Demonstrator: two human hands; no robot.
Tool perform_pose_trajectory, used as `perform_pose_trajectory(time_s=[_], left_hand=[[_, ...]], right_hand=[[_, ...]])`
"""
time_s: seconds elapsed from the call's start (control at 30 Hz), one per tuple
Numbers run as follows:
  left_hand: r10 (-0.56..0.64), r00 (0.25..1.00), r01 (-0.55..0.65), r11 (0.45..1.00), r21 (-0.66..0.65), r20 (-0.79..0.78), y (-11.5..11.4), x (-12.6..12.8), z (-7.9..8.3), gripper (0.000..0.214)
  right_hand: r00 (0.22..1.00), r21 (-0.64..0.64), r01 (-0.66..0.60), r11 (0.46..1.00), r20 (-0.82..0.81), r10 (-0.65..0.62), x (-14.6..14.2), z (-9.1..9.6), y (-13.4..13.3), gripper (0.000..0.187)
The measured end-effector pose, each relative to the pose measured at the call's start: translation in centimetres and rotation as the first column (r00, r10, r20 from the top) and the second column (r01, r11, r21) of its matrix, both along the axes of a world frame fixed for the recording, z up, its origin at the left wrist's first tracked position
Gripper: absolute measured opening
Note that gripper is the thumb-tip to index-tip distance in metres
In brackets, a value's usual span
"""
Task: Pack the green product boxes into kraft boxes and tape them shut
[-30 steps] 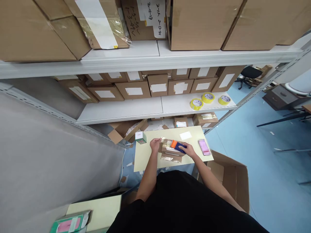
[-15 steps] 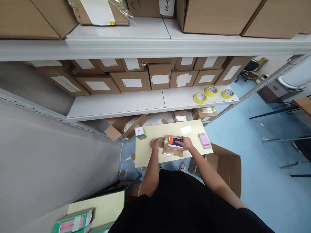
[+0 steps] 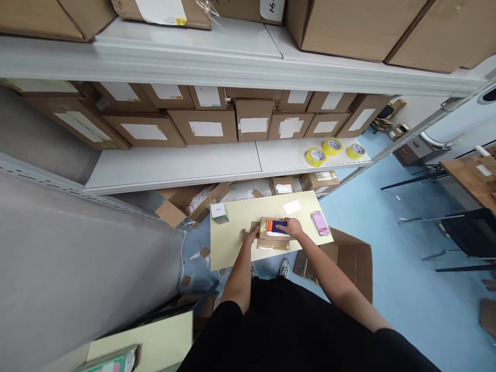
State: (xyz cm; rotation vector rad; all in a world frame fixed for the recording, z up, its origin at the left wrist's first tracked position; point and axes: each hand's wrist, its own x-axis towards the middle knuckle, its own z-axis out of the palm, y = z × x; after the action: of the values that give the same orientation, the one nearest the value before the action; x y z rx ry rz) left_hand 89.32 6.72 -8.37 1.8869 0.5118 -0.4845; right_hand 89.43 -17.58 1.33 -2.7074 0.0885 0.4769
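Note:
A small cardboard box [image 3: 263,235] with clear tape on its flaps lies on the pale yellow table [image 3: 232,248]. On top of it is a flat dark blue and orange pack [image 3: 276,226], with a white patch below it. My right hand [image 3: 293,228] grips the right end of this pack, its fingers reaching over the top. At the box's left end, my left hand [image 3: 250,236] touches the side by a raised flap, thumb and fingers apart. A small white and green box [image 3: 219,213] stands at the table's left corner.
A white card [image 3: 292,206] and a blurred pink item [image 3: 320,223] lie on the table. Yellow tape rolls [image 3: 315,157] and labelled cartons [image 3: 206,128] sit on the shelf [image 3: 174,168] beyond. An open carton [image 3: 354,263] stands on the floor at right.
My left hand has shifted from pinching the flap at the box's left end to resting with fingers spread against that end. My right hand keeps its place on the pack. The view has tilted slightly.

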Motion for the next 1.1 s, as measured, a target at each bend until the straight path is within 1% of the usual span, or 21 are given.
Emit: perform_pose_trajectory(time_s=[0.07, 0.13, 0.17, 0.2, 0.23, 0.27, 0.3, 0.33, 0.37, 0.4, 0.43, 0.47, 0.57, 0.63, 0.7, 0.77, 0.9, 1.0, 1.1], left_hand=[[-0.065, 0.998, 0.065, 0.997, 0.034, -0.001, 0.8, -0.3, 0.2, 0.074], [-0.132, 0.991, 0.131, 0.99, 0.048, 0.023, 1.4, -0.2, 0.7, 0.073], [-0.187, 0.981, 0.185, 0.982, 0.047, 0.048, 1.6, 0.1, 1.1, 0.074], [-0.278, 0.957, 0.274, 0.96, 0.056, 0.082, 1.6, 0.4, 1.5, 0.076], [-0.397, 0.911, 0.389, 0.917, 0.087, 0.113, 1.5, 0.9, 2.0, 0.08], [-0.525, 0.841, 0.508, 0.849, 0.143, 0.129, 1.4, 1.4, 2.5, 0.084], [-0.641, 0.758, 0.611, 0.762, 0.215, 0.119, 1.2, 2.0, 3.0, 0.089], [-0.73, 0.678, 0.685, 0.67, 0.285, 0.086, 1.0, 2.5, 3.5, 0.092], [-0.782, 0.622, 0.727, 0.596, 0.34, 0.042, 0.9, 3.0, 3.8, 0.093], [-0.8, 0.6, 0.742, 0.558, 0.372, 0.002, 0.8, 3.4, 4.1, 0.094], [-0.804, 0.595, 0.747, 0.539, 0.389, -0.027, 0.7, 3.6, 4.4, 0.093], [-0.802, 0.595, 0.747, 0.532, 0.399, -0.045, 0.6, 3.8, 4.5, 0.093], [-0.793, 0.606, 0.739, 0.532, 0.413, -0.063, 0.6, 3.8, 4.8, 0.093], [-0.794, 0.604, 0.742, 0.528, 0.413, -0.069, 0.5, 3.7, 4.9, 0.094], [-0.79, 0.607, 0.745, 0.527, 0.409, -0.089, 0.5, 3.6, 5.0, 0.095], [-0.78, 0.616, 0.746, 0.533, 0.399, -0.111, 0.5, 3.6, 4.9, 0.097], [-0.775, 0.623, 0.743, 0.545, 0.388, -0.104, 0.4, 3.8, 4.7, 0.098], [-0.779, 0.616, 0.748, 0.533, 0.397, -0.116, 0.4, 3.9, 4.6, 0.098], [-0.779, 0.613, 0.755, 0.526, 0.391, -0.135, 0.3, 3.9, 4.5, 0.098]], right_hand=[[0.998, -0.06, -0.021, 0.998, -0.057, 0.018, 0.1, 0.7, 0.2, 0.052], [0.994, -0.101, -0.05, 0.994, -0.099, 0.04, 0.3, 1.4, 0.5, 0.054], [0.992, -0.117, -0.065, 0.991, -0.116, 0.052, 0.5, 1.7, 0.6, 0.054], [0.989, -0.13, -0.079, 0.988, -0.133, 0.062, 0.6, 2.0, 0.9, 0.054], [0.987, -0.145, -0.09, 0.985, -0.147, 0.069, 0.8, 2.2, 1.1, 0.055], [0.985, -0.162, -0.096, 0.982, -0.159, 0.07, 1.0, 2.4, 1.4, 0.055], [0.983, -0.18, -0.098, 0.979, -0.171, 0.067, 1.2, 2.5, 1.7, 0.057], [0.982, -0.198, -0.094, 0.976, -0.18, 0.059, 1.4, 2.6, 1.9, 0.058], [0.981, -0.213, -0.088, 0.973, -0.188, 0.048, 1.6, 2.7, 2.2, 0.06], [0.98, -0.223, -0.083, 0.971, -0.194, 0.04, 1.9, 2.9, 2.3, 0.061], [0.979, -0.226, -0.083, 0.97, -0.201, 0.037, 2.1, 3.0, 2.5, 0.061], [0.977, -0.225, -0.086, 0.971, -0.209, 0.038, 2.2, 3.1, 2.5, 0.062], [0.974, -0.213, -0.107, 0.971, -0.217, 0.06, 2.5, 3.6, 2.0, 0.06], [0.975, -0.211, -0.133, 0.968, -0.205, 0.089, 2.5, 3.8, 0.9, 0.058], [0.973, -0.218, -0.161, 0.963, -0.197, 0.118, 2.1, 4.1, -0.8, 0.055], [0.974, -0.231, -0.16, 0.96, -0.196, 0.115, 1.5, 4.3, -3.1, 0.056], [0.975, -0.243, -0.099, 0.965, -0.216, 0.046, 0.1, 4.5, -9.1, 0.058], [0.973, -0.279, -0.039, 0.959, -0.228, -0.026, -1.0, 4.3, -13.7, 0.057], [0.966, -0.29, 0.023, 0.957, -0.24, -0.096, -2.0, 3.9, -17.3, 0.056]])
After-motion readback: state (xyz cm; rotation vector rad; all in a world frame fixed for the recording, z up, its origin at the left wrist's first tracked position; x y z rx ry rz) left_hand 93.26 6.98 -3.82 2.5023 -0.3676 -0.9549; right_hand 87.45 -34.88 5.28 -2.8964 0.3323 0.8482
